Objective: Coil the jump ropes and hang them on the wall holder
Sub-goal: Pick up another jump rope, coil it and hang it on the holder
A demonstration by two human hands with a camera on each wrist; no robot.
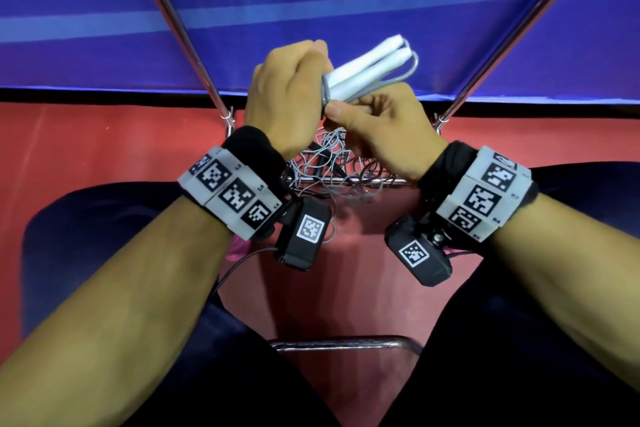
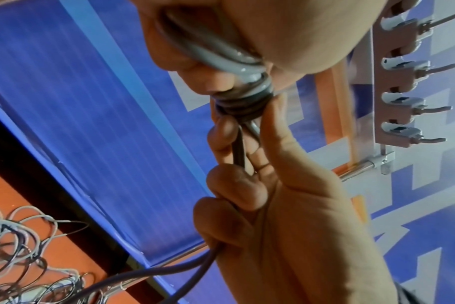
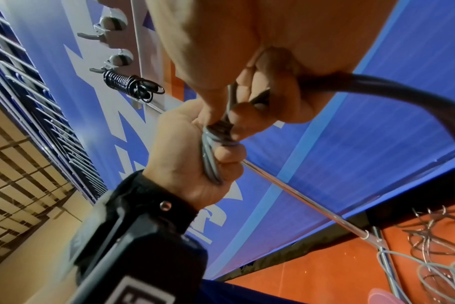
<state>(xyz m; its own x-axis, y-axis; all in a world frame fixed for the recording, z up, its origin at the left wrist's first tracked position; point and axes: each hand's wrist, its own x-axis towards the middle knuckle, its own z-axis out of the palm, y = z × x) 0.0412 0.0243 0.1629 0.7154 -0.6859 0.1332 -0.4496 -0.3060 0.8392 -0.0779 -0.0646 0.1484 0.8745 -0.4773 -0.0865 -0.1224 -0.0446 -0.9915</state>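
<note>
– Where is the jump rope (image 1: 367,69)?
– Upper centre of the head view. The left hand (image 1: 280,97) grasps its white handles and grey loops; the right hand (image 1: 381,125) pinches its cord.
– And the wall holder (image 2: 392,82)?
– Upper right, left wrist view.

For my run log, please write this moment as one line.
stage: jump rope coiled, not hung | left hand: grips the coil | right hand: pinches cord at wrap | wall holder: one black rope hanging
</note>
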